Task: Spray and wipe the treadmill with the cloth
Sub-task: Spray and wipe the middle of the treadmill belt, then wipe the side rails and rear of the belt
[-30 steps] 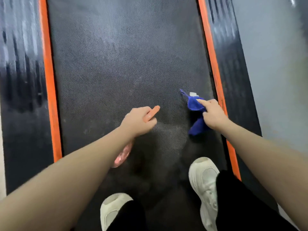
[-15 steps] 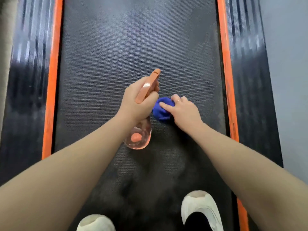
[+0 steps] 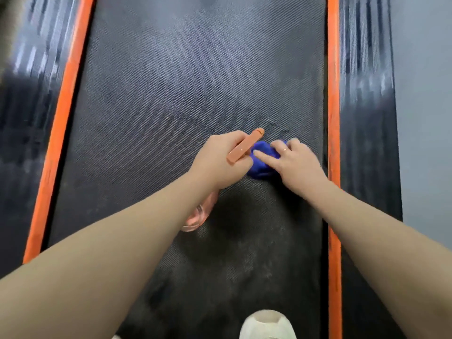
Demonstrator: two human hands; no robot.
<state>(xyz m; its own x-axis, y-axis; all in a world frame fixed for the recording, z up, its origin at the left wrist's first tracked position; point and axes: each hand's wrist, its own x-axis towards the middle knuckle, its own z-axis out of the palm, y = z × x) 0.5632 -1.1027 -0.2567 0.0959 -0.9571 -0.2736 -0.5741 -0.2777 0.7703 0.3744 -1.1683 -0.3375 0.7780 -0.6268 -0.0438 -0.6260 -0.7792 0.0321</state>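
Head view, person standing on treadmill belt (image 3: 195, 81), bent fwd; one white shoe (image 3: 267, 325) at bottom edge.

L hand (image 3: 220, 162): grip wrapped round neck of spray bottle (image 3: 199, 214); orange spray head (image 3: 245, 148) pointing fwd-right over the knuckles; clear pinkish body hangs below the wrist, mostly hidden by forearm; can't tell if trigger is being squeezed.

R hand (image 3: 293, 162): fingers curled over bunched blue cloth (image 3: 263, 162), pressing it onto belt; cloth sits right of belt centre, just beside L hand, near right orange strip (image 3: 333, 143) but not on it; ring visible on one finger.

Progress (judgement): mid-task, wiping stage underway; belt around and nearer than the cloth reads darker/patchy, poss. damp from spray or just shadow of the body, can't separate the two; far belt looks greyer, hazy, prob. not yet wiped.

Left to do (judgement): far stretch of belt, left side of belt, both orange strips, black side rails (image 3: 367, 118); no sign rails were touched; bottle in hand suggests more spraying to come; est. well under half done.
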